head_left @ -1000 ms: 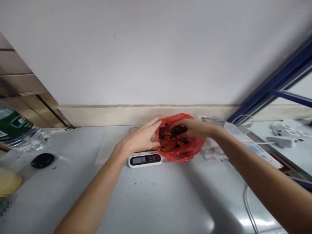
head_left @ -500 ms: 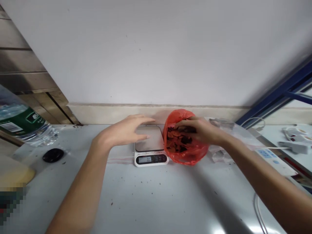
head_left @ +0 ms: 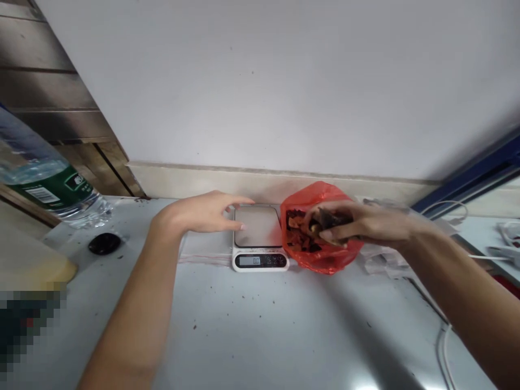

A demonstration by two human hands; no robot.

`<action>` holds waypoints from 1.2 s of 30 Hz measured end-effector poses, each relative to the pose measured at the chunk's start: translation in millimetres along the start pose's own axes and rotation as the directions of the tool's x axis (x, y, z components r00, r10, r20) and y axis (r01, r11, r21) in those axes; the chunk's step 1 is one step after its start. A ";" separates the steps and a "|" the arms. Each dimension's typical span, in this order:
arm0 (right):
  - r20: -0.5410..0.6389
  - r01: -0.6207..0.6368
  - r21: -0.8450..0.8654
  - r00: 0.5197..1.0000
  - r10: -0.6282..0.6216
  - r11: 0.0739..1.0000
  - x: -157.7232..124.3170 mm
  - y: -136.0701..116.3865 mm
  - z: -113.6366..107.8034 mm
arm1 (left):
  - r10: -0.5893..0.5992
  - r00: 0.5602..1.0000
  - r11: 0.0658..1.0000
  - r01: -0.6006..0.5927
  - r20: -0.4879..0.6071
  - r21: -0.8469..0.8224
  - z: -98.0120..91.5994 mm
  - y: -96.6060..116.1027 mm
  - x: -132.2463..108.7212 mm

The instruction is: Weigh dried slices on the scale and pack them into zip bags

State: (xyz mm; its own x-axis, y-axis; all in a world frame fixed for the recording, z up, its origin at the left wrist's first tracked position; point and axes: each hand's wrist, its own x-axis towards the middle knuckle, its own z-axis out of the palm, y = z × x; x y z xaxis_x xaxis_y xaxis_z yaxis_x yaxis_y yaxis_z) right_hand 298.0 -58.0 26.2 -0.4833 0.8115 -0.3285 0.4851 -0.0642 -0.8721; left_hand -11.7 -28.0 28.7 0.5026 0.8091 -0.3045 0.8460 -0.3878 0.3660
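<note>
Presently | my right grip (head_left: pixel 368 221), right of centre, clamps dark pieces (head_left: pixel 331 218) | red bag (head_left: pixel 331 262) gapes, probably for easy reaching | my left grip (head_left: pixel 205 212) apart, near scale (head_left: pixel 260 230)

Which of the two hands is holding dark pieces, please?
The right hand, over the red bag: it grips dark pieces, while the left hand, by the scale, is open, holding nothing.

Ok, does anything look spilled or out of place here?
Small dark crumbs lie scattered on the tabletop in front of the scale; they look spilled, being loose outside the red bag. Nothing else stands out.
</note>
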 end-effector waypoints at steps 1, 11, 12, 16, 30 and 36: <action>0.119 -0.018 0.057 0.993 0.012 0.998 0.3 -0.4 3.9 | -0.023 1.000 1.000 0.023 0.012 -0.003 -0.6 -1.9 -1.0; 0.120 0.270 -0.369 0.963 -0.243 0.889 44.0 -44.3 58.1 | -0.103 0.994 0.995 0.103 0.034 -0.017 -3.9 -13.5 -3.4; 0.087 0.230 -0.468 0.973 -0.214 0.854 51.6 -47.4 61.1 | -0.110 0.993 0.994 0.111 0.041 -0.015 -2.8 -15.6 -2.6; 0.043 0.118 -0.657 0.992 -0.120 0.745 76.3 -45.7 66.8 | -0.117 0.992 0.993 0.117 0.053 0.020 1.0 -24.4 0.8; -0.034 0.012 -0.641 0.998 -0.044 0.768 76.8 -26.5 55.4 | -0.149 0.983 0.988 0.145 0.111 0.043 9.5 -17.6 12.3; -0.122 -0.056 -0.635 0.992 -0.028 0.771 72.3 -22.5 45.1 | -0.154 0.980 0.987 0.148 0.127 0.057 10.0 -15.8 14.0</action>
State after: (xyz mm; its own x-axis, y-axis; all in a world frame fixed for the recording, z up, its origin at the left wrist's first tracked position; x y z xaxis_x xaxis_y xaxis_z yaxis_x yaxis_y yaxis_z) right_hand 219.3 -24.1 5.7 -0.4040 0.8779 -0.2571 0.8636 0.2733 -0.4236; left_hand -16.2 -14.9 9.8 0.3844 0.7968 -0.4661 0.9199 -0.2880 0.2662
